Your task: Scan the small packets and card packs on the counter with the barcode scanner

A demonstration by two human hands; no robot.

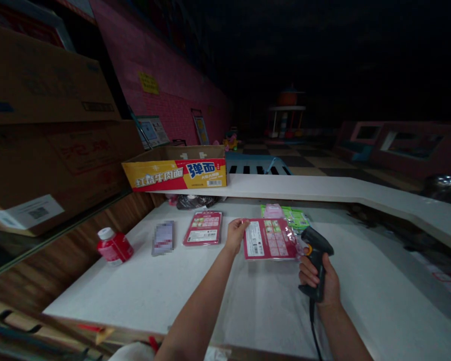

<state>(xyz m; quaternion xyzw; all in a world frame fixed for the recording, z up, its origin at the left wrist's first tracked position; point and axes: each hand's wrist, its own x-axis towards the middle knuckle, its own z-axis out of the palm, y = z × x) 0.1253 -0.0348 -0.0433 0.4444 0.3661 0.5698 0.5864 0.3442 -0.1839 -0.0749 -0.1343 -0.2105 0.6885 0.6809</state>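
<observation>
**A:** Site: a dim hall with pink walls. A white bench (173, 286) carries the goods, with a raised white shelf (323, 189) beyond the hands. What is the state of the hands?

**B:** Apart. The left hand (236, 233) pinches the left edge of a flat pink plastic-wrapped packet (270, 239), which lies on the bench between the two hands. The right hand (320, 281) is clamped round the grip of a black handheld barcode scanner (315, 245). The scanner head sits at the packet's right edge; I cannot confirm contact.

**A:** Other items?

**B:** Left of the left hand lie a second flat pink packet (203, 228), a small grey card (163, 237) that is blurred, and a red bottle with a white cap (115, 246) on its side. Just beyond the held packet are green packets (295, 218). Further beyond the left hand, a yellow-and-red cardboard box (176, 170) stands on the shelf.
</observation>
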